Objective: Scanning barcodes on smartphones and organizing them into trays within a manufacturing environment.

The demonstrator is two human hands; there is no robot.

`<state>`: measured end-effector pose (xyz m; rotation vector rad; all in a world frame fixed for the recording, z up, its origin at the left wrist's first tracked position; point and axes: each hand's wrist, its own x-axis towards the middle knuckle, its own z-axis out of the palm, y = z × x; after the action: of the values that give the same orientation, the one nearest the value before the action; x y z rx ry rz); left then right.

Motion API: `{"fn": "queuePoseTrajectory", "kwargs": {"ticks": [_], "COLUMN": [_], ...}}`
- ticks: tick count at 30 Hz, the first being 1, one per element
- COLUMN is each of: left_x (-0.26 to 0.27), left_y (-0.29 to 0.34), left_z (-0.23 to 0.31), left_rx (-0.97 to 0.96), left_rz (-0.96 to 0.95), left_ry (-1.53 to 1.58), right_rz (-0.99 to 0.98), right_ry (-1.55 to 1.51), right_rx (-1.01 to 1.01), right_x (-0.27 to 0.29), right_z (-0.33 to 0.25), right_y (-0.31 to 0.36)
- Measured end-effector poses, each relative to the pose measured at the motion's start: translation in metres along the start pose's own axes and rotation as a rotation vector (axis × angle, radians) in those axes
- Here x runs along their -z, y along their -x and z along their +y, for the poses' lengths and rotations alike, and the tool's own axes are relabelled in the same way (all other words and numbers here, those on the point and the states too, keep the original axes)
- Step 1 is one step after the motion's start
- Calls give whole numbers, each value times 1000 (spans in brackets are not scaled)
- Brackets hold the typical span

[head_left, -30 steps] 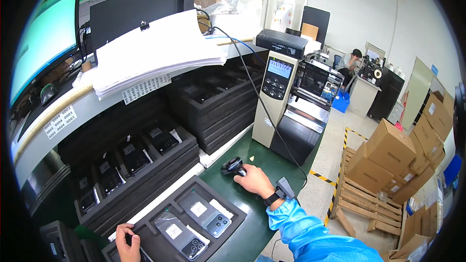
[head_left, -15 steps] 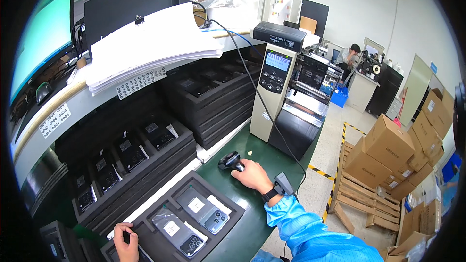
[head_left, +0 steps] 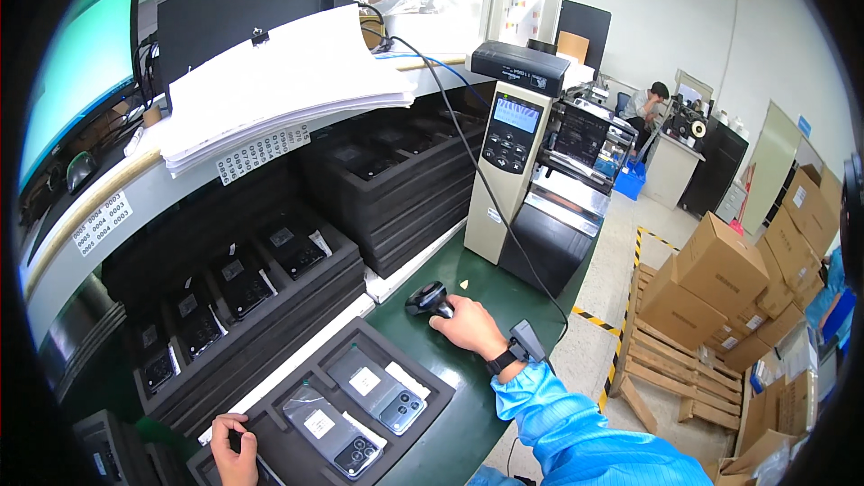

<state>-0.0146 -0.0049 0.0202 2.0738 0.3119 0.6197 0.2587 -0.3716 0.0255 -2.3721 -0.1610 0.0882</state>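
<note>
My right hand [head_left: 472, 328], in a blue sleeve with a black strap at the wrist, is wrapped round the handle of a black barcode scanner [head_left: 427, 300], held over the green tabletop. The scanner's head faces away to the left. In front of me lies a dark foam tray [head_left: 432, 405] with two phones in its slots: one phone [head_left: 378, 389] to the right, another phone [head_left: 331, 430] to its left. Each has a white label and a white strip alongside. My left hand [head_left: 234, 452] is at the tray's left end, fingers curled; what they grip, if anything, is hidden.
A label printer [head_left: 513, 153] stands beyond the scanner, a cable [head_left: 490, 182] hanging across it. Stacked foam trays [head_left: 261, 315] with phones fill the shelf at left, under papers [head_left: 288, 81] and monitors. Cartons [head_left: 720, 265] on a pallet [head_left: 679, 369] stand right; a person [head_left: 643, 108] sits far back.
Both hands, the scanner and the phones stay where they were. At the far right edge, a blue-clothed shape has come further into view beside the cartons.
</note>
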Motion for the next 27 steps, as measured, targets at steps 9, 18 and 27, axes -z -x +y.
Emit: {"fn": "queuePoseTrajectory", "kwargs": {"ticks": [9,18,27], "left_x": [2,1,5], "left_y": [0,1,3], "left_z": [-8,-9,-8], "left_rx": [-24,-15,-30], "left_rz": [0,18,-29], "left_ry": [18,32,28], "right_rz": [8,629,901], "right_ry": [21,-488,-1209], "right_rx": [13,302,236], "right_x": [-2,12,159], "right_z": [1,21,11], "right_y": [-2,-28,-84]}}
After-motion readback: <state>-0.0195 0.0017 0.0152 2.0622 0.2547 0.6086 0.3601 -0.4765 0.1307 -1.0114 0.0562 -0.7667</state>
